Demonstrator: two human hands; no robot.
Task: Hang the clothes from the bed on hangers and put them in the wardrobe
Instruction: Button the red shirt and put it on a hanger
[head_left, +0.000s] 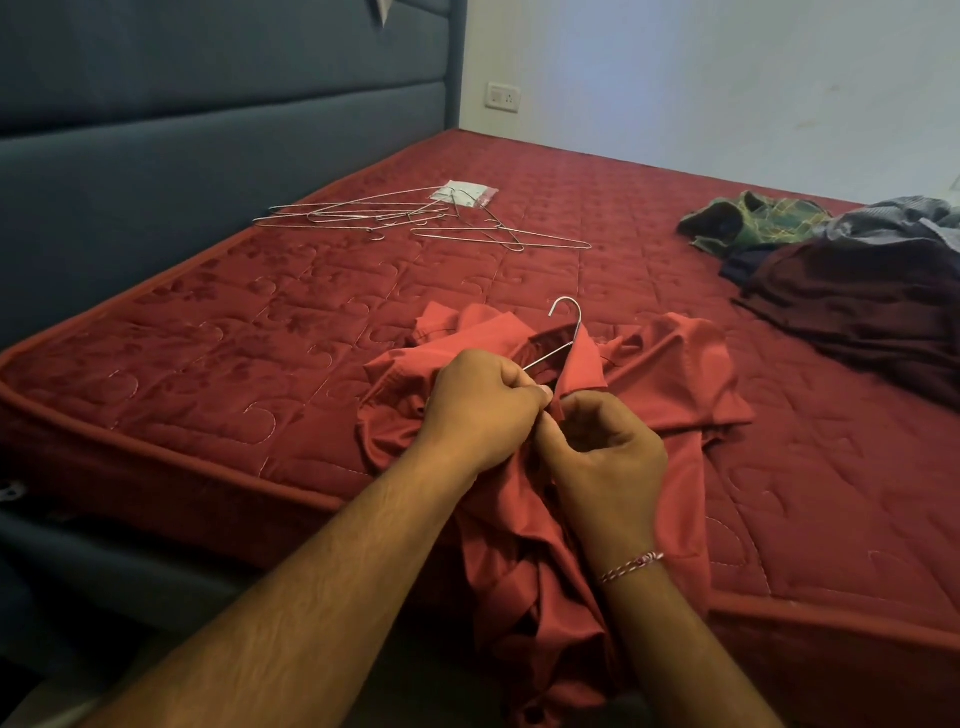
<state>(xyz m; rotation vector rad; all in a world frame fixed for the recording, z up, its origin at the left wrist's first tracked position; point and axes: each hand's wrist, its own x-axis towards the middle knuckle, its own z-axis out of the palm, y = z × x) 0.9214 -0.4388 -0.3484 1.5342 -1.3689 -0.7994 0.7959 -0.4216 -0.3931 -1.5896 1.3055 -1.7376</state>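
A red shirt (670, 374) lies crumpled at the near edge of the bed and hangs over it. A wire hanger (565, 325) sits inside its collar, hook sticking up. My left hand (475, 408) and my right hand (605, 457) meet at the shirt's front just below the collar, both pinching the red fabric. Several bare wire hangers (415, 221) lie in a loose pile far left on the mattress. A heap of other clothes (857, 280) lies at the right: a green patterned piece, a grey one and a dark maroon one.
The red quilted mattress (208, 332) fills the view, with a blue padded headboard (208, 104) along its left side. A small white packet (467, 193) lies beside the hangers. A white wall with a socket (503, 97) stands behind. No wardrobe is in view.
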